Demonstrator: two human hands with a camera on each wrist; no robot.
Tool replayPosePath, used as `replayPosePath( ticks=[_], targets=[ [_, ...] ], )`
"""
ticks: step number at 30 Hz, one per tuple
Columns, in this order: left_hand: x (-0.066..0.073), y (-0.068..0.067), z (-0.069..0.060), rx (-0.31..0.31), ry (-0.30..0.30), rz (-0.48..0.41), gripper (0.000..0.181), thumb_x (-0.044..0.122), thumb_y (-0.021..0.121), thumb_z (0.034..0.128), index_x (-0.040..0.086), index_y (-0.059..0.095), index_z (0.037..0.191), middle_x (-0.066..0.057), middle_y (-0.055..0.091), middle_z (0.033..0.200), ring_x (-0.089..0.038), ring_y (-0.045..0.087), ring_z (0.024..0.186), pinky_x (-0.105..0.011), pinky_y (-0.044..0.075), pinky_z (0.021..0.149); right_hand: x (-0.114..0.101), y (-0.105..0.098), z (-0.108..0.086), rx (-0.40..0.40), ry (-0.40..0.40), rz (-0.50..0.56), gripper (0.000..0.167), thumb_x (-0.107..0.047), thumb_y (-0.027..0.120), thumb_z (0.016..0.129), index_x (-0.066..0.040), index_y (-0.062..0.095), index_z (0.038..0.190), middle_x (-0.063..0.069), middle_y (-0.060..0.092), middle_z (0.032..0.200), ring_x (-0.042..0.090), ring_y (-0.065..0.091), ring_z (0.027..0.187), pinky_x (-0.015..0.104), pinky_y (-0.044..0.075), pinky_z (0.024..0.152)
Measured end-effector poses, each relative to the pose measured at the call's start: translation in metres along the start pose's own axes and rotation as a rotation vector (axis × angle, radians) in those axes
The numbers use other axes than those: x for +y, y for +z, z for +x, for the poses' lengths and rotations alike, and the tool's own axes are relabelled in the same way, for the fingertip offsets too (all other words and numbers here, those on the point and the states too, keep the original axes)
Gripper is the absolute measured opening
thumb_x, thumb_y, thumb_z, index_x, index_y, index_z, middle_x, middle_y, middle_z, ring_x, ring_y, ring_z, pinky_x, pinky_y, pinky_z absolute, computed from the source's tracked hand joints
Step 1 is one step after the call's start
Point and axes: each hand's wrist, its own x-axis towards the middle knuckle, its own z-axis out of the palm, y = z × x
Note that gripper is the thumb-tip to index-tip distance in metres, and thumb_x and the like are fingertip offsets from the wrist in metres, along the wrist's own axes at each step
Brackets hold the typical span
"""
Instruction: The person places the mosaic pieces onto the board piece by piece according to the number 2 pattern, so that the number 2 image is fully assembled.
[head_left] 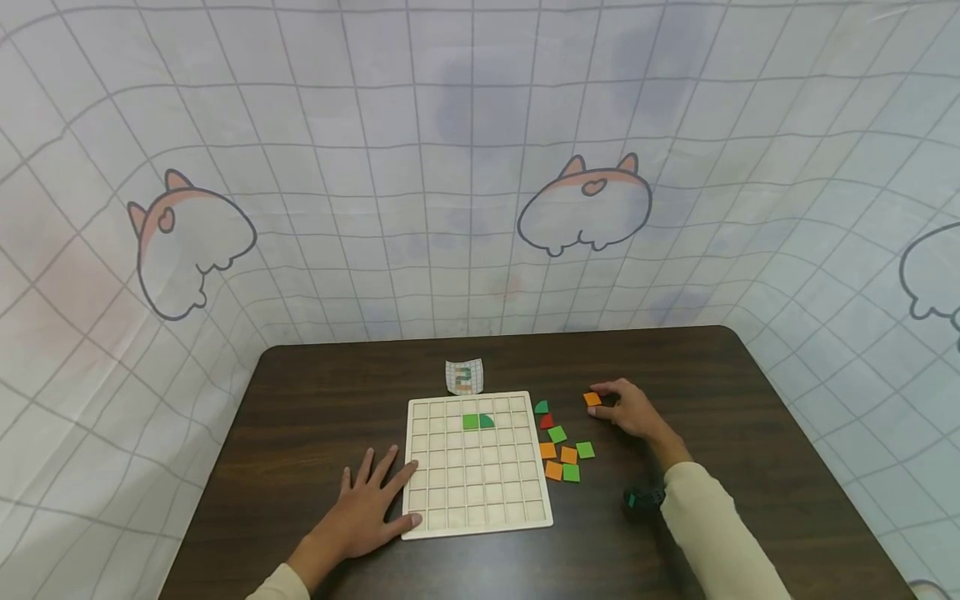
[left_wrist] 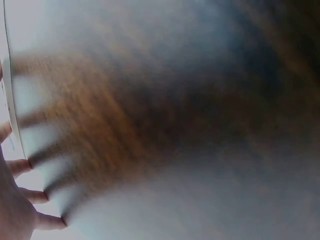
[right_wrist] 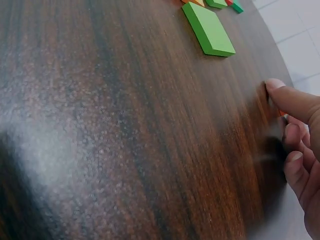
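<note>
My right hand pinches an orange square tile between thumb and fingers, right of the loose tiles; in the right wrist view the hand mostly hides it. The left hand lies spread on the table, its thumb and a fingertip on the left edge of the white grid board. Fingers of that hand are straight in the left wrist view. On the board, a green square sits beside a dark green quarter-round tile.
Right of the board lie several green and orange squares, a red tile and a dark green one. A small patterned card is behind the board. A dark object lies by the right sleeve.
</note>
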Motion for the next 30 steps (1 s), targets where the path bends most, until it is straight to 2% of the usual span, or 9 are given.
replayPosePath(
  ticks=[3,6,9,13,21,28,30],
  targets=[
    [0.0,0.0,0.0,0.003,-0.002,0.003,0.083,0.077,0.049,0.0894,0.034,0.032,0.158,-0.014,0.019,0.167,-0.053,0.011,0.151,-0.084,0.011,0.105,-0.001,0.001,0.001,0.018,-0.006,-0.044,0.048,-0.022,0.076,0.091,0.0,0.065,0.132,0.023,0.059,0.124,0.026,0.06,0.087,0.047,0.05,0.086],
    [-0.001,0.001,-0.001,0.006,-0.002,0.005,0.082,0.076,0.05,0.0893,0.034,0.032,0.158,-0.013,0.02,0.167,-0.053,0.012,0.151,-0.084,0.011,0.105,-0.001,0.004,0.002,0.031,-0.001,-0.064,0.047,-0.022,0.076,0.091,-0.002,0.066,0.132,0.023,0.06,0.125,0.036,0.057,0.108,0.058,0.045,0.098],
    [-0.001,0.002,-0.001,0.008,-0.001,0.004,0.082,0.076,0.05,0.0894,0.035,0.032,0.158,-0.013,0.02,0.167,-0.053,0.012,0.151,-0.084,0.011,0.105,-0.002,0.006,0.001,0.04,0.028,-0.072,0.045,-0.023,0.076,0.091,-0.004,0.067,0.131,0.022,0.059,0.126,0.04,0.054,0.117,0.062,0.041,0.104],
    [-0.001,0.003,0.001,0.007,-0.002,0.006,0.082,0.076,0.049,0.0897,0.034,0.031,0.158,-0.013,0.019,0.167,-0.053,0.011,0.151,-0.084,0.012,0.105,-0.003,0.009,0.0,0.063,0.051,-0.072,0.041,-0.022,0.077,0.09,-0.004,0.07,0.126,0.021,0.058,0.125,0.041,0.054,0.119,0.062,0.039,0.106],
    [-0.002,0.003,0.001,0.015,-0.003,0.003,0.082,0.076,0.05,0.0895,0.033,0.033,0.158,-0.013,0.021,0.167,-0.053,0.013,0.15,-0.084,0.012,0.104,-0.003,0.013,0.0,0.092,0.026,-0.094,0.033,-0.023,0.076,0.091,-0.003,0.072,0.117,0.021,0.058,0.122,0.04,0.055,0.115,0.061,0.042,0.102],
    [-0.003,0.004,0.0,0.01,0.005,0.014,0.082,0.076,0.049,0.0895,0.034,0.032,0.158,-0.013,0.02,0.167,-0.052,0.012,0.151,-0.083,0.012,0.105,-0.002,0.015,-0.003,0.107,0.039,-0.104,0.034,-0.025,0.071,0.095,-0.003,0.066,0.12,0.021,0.059,0.124,0.04,0.057,0.116,0.06,0.044,0.101],
    [-0.003,0.004,0.0,0.009,0.007,0.012,0.083,0.077,0.048,0.0895,0.034,0.032,0.158,-0.013,0.019,0.167,-0.052,0.012,0.151,-0.083,0.012,0.105,-0.003,0.015,-0.003,0.111,0.043,-0.084,0.034,-0.026,0.069,0.097,-0.003,0.063,0.122,0.021,0.061,0.122,0.038,0.06,0.107,0.057,0.047,0.096]
  ],
)
